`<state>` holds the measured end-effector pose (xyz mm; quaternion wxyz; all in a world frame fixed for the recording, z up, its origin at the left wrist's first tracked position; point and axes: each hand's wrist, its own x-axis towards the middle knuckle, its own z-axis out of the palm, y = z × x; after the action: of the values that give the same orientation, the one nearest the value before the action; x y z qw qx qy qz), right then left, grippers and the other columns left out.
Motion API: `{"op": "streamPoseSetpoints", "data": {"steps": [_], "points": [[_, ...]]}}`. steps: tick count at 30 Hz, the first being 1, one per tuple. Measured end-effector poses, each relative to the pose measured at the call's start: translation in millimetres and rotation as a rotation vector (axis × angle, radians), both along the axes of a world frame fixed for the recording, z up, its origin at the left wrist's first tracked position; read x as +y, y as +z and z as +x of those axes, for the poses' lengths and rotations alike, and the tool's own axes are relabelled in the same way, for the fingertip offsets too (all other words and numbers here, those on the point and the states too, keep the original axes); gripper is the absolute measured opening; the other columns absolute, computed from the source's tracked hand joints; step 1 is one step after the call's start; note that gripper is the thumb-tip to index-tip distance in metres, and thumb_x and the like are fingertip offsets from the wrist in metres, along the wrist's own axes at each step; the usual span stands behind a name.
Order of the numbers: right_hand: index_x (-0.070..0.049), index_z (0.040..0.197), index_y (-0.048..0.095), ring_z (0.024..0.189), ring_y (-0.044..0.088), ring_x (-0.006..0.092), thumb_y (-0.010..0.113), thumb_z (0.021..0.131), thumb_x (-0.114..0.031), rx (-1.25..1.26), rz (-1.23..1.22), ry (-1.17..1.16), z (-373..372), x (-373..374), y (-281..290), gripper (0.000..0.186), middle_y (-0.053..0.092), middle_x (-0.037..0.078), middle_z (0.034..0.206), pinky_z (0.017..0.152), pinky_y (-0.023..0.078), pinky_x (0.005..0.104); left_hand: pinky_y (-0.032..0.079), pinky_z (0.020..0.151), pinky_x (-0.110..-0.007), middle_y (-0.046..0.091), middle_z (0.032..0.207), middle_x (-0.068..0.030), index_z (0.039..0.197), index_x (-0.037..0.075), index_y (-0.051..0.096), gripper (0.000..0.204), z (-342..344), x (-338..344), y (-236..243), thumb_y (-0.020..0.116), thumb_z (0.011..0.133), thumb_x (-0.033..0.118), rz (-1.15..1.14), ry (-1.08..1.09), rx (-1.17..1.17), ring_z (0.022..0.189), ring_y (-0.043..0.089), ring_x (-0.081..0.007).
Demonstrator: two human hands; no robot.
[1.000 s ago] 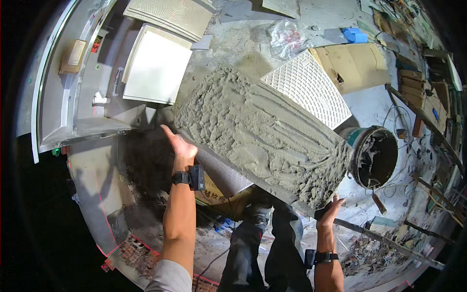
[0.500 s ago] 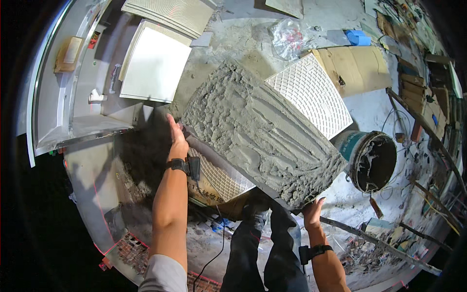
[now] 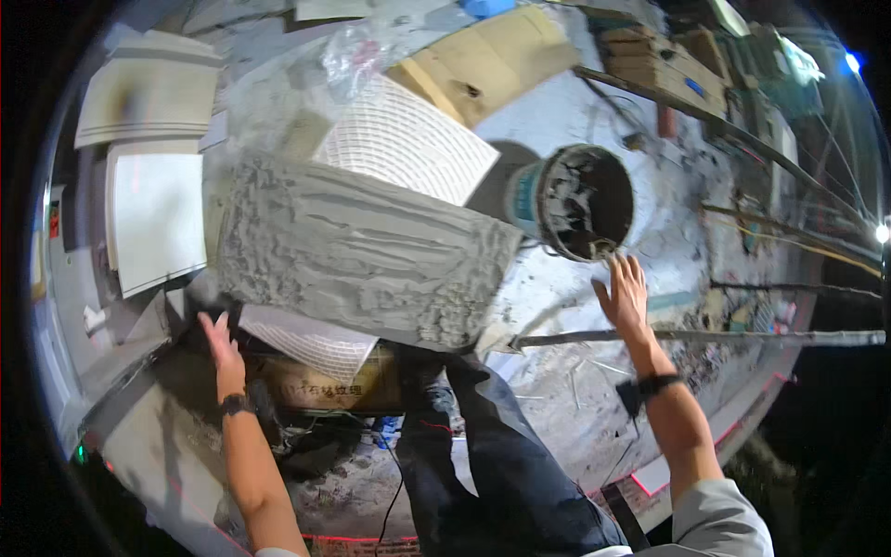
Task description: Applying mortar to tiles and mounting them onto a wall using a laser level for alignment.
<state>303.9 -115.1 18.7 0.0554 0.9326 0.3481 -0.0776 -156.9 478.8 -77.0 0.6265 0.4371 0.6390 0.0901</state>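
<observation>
A rectangular slab coated with wet grey mortar (image 3: 371, 251) lies in front of me, its surface streaked with long grooves and rough lumps. Beyond its far edge a white tile with a ridged back (image 3: 408, 139) shows, and another ridged piece (image 3: 311, 345) peeks out under its near edge. My left hand (image 3: 220, 343) is open near the slab's left near corner, fingers stretched out and apart from it. Over to the right, my right hand (image 3: 628, 299) reaches with spread fingers toward the rim of a mortar-smeared bucket (image 3: 527, 200). Whether the fingertips touch the rim is unclear.
A printed cardboard box (image 3: 334, 381) sits under the near ridged piece. White panels (image 3: 160, 223) are stacked at left; flattened cardboard (image 3: 501, 60) and clear plastic (image 3: 353, 60) lie beyond. A long pole (image 3: 705, 338) runs across the floor at right.
My right hand has left the slab's right corner and moved right to the bucket. My left hand has drawn off the slab's left edge. The view has turned, shifting everything leftward.
</observation>
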Motion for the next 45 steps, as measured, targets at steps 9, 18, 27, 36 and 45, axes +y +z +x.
{"op": "streamPoseSetpoints", "data": {"steps": [9, 18, 27, 36, 45], "points": [[-0.014, 0.101, 0.072, 0.097, 0.068, 0.0299, 0.055, 0.086, -0.017, 0.197, -0.705, -0.182, 71.4, -81.6, -107.4, 0.023, 0.069, 0.018, 0.103, 0.079, 0.055, 0.0394, 0.044, 0.097, -0.035, 0.062, 0.119, -0.0151, 0.124, -0.006, 0.055, 0.045, -97.4, -216.5, 27.6, 0.061, 0.094, 0.026, 0.136, -0.586, 0.350, 0.110, 0.058, -0.0249], [-0.005, 0.099, 0.055, 0.058, 0.057, 0.0190, 0.049, 0.093, -0.033, 1.066, 0.589, -1.026, 51.4, -126.2, -13.3, 0.029, 0.057, 0.009, 0.074, 0.050, 0.046, 0.0328, 0.047, 0.089, -0.036, 0.066, 0.117, -0.0163, 0.124, 0.000, 0.059, 0.054, -68.2, -348.0, 69.2, 0.063, 0.090, 0.041, -0.275, -0.827, 0.404, 0.105, 0.063, -0.0237], [-0.009, 0.093, 0.048, 0.045, 0.041, 0.0085, 0.045, 0.101, -0.035, 0.908, 0.715, -1.120, -83.1, -149.1, -108.6, 0.028, 0.043, -0.002, 0.061, 0.040, 0.034, 0.0260, 0.040, 0.104, -0.040, 0.057, 0.129, -0.0167, 0.133, -0.001, 0.050, 0.062, 17.2, -405.3, 32.6, 0.053, 0.096, 0.048, -0.434, -0.500, 0.238, 0.121, 0.054, -0.0262], [0.000, 0.088, 0.054, 0.062, 0.042, 0.0072, 0.058, 0.075, -0.006, 1.039, 0.557, -0.571, -56.9, -120.6, -28.6, 0.015, 0.051, 0.003, 0.068, 0.053, 0.038, 0.0269, 0.027, 0.113, -0.044, 0.034, 0.149, -0.0209, 0.148, 0.000, 0.023, 0.084, 92.9, -408.9, 15.4, 0.034, 0.095, 0.064, -0.472, -0.104, -0.118, 0.139, 0.031, -0.0325], [-0.001, 0.096, 0.068, 0.068, 0.057, 0.0059, 0.066, 0.082, -0.002, 1.416, 0.562, -0.340, -52.5, -5.8, -141.3, 0.014, 0.066, -0.002, 0.076, 0.057, 0.046, 0.0231, 0.008, 0.117, -0.048, -0.011, 0.157, -0.0228, 0.149, -0.001, -0.010, 0.114, 139.2, -393.9, -18.2, 0.029, 0.082, 0.083, -0.482, 0.310, -0.257, 0.147, -0.004, -0.0349]]}}
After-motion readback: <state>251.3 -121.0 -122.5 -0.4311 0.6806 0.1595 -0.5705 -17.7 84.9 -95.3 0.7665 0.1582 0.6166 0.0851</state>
